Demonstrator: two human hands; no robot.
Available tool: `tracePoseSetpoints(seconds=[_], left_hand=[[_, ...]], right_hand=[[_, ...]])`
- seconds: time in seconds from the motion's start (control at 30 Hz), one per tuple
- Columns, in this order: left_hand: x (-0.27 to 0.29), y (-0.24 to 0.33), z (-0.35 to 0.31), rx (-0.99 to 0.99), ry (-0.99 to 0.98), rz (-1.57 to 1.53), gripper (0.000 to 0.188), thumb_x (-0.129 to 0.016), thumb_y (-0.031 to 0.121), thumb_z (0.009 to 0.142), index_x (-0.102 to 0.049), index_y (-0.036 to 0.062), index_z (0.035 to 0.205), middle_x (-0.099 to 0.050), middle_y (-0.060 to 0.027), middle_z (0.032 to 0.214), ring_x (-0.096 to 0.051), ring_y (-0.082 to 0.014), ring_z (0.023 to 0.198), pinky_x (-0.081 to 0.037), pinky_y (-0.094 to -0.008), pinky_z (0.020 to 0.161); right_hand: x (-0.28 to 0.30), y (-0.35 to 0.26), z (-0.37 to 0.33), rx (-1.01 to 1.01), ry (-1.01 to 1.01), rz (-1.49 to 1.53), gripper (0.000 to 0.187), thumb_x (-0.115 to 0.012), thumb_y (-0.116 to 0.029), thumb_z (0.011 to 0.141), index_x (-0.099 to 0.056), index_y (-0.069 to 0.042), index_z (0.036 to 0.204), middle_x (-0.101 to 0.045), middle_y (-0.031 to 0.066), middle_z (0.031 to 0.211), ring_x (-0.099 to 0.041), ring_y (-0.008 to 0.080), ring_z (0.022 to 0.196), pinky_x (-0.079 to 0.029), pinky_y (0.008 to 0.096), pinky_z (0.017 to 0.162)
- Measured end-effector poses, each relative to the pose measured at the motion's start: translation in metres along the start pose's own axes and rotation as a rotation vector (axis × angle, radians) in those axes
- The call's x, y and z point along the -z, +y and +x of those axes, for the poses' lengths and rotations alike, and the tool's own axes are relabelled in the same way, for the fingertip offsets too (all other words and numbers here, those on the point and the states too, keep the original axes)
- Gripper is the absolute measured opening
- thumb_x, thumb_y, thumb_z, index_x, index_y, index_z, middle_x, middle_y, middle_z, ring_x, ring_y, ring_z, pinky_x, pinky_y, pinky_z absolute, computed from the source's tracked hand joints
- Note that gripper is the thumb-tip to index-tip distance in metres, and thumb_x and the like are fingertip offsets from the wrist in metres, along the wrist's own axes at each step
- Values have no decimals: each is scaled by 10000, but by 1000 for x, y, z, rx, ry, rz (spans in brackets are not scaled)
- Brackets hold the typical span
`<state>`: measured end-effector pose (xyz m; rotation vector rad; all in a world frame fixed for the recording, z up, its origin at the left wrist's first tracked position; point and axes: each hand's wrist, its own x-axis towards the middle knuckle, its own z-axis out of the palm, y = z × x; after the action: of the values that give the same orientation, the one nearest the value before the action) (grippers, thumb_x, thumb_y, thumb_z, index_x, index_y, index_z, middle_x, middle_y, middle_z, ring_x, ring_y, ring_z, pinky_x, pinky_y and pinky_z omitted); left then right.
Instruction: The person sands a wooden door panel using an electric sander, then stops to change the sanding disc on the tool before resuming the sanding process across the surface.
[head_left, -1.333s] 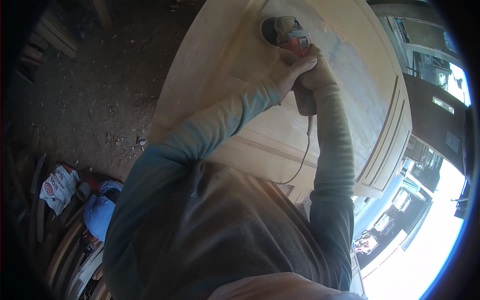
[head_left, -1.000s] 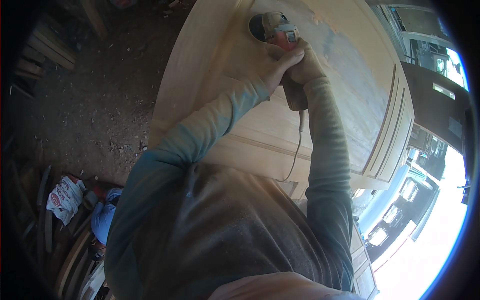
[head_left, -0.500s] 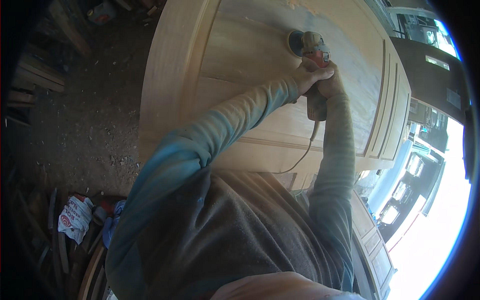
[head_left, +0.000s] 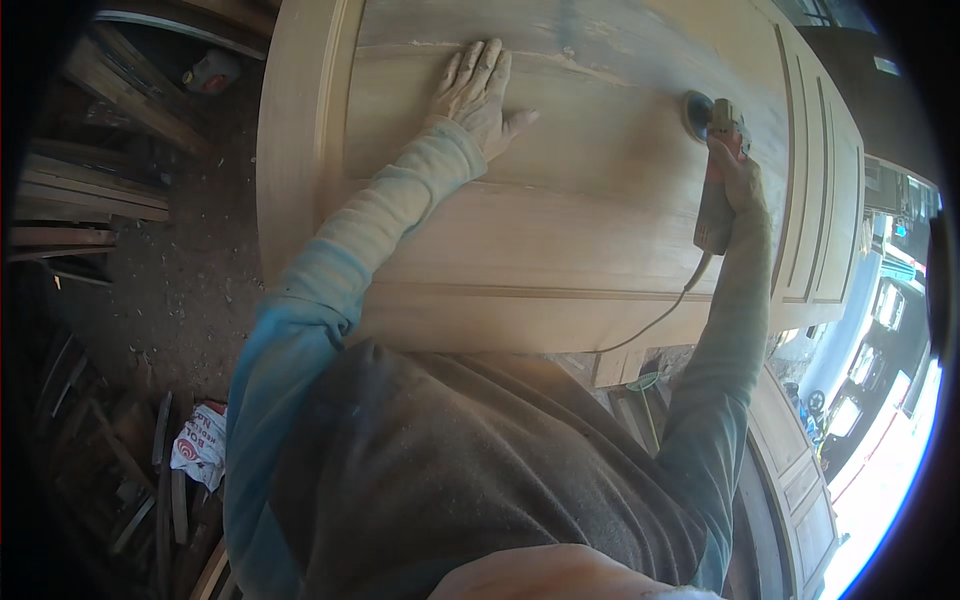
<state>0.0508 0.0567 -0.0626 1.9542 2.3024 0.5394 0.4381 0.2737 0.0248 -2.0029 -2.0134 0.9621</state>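
**Right hand runs disc tool on wooden panel; left hand flat, holding nothing**

Step in hand, my read: surfacing the wood face. Right hand (head_left: 738, 180) wraps the body of a corded power tool (head_left: 713, 218), fingers closed round it behind the head; exact finger placement partly hidden. Tool sits over the right part of the big wooden panel (head_left: 560, 235), its disc (head_left: 697, 117) near the raised moulding on that side. Disc is at the wood, but full contact vs. edge only: can't tell. Spinning or not: can't tell either.

Left hand (head_left: 480, 105) is well apart from the tool, palm down on the panel's left part, fingers slightly spread, thumb out to the right. No pinch, no object. Looks like feeling the surface or bracing; unsure which.

Panel lies in front of the person, pale, with a greyish patch and a rough line (head_left: 570, 62) across its far part. Cord (head_left: 655, 325) leaves the tool's rear and crosses the panel's near edge.

Next move, judged: calls for a firm right grip, disc kept level and off the moulding, left hand clear of the disc, cord kept slack.
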Motion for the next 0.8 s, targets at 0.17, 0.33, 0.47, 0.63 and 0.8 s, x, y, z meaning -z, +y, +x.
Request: tracePoseSetpoints(seconds=[0.17,0.33,0.47,0.63,0.8], left_hand=[[20,-60,-19,140,21,116,911,-444,650,996,-266,1,1610,-221,-159,1699,-140,-342,1584,-101,-474,1297],[24,-79,-29,259,86,179,914,-451,649,995,-262,1,1612,-188,-176,1704,-132,-348,1585,-78,-475,1299],[34,-65,-42,121,35,97,901,-487,630,991,-291,-8,1595,-208,-196,1692,-150,-364,1577,-124,-486,1289],[78,-94,-62,167,-165,-543,751,-594,510,983,-437,22,1531,-341,-221,1634,-260,-362,1543,-219,-519,1247],[106,-161,-87,345,369,335,772,-620,522,943,-419,64,1532,-504,-219,1508,-514,-402,1359,-398,-489,1145]], right_hand=[[49,87,21,-105,94,-11,704,-773,-596,827,-735,6,1192,-720,75,1027,-667,165,924,-519,332,821],[25,41,-2,-33,47,5,695,-777,-595,822,-743,2,1175,-725,79,1031,-664,166,933,-516,331,831],[-40,-49,-28,143,-52,30,653,-761,-586,829,-756,-24,1161,-732,75,1013,-661,165,927,-514,341,837],[-119,-170,-64,267,-189,-46,531,-739,-537,842,-772,-81,1113,-731,85,900,-682,204,875,-523,375,822],[-180,-269,-109,407,-216,-182,514,-734,-554,812,-781,-50,903,-730,121,822,-717,263,845,-535,392,817]])
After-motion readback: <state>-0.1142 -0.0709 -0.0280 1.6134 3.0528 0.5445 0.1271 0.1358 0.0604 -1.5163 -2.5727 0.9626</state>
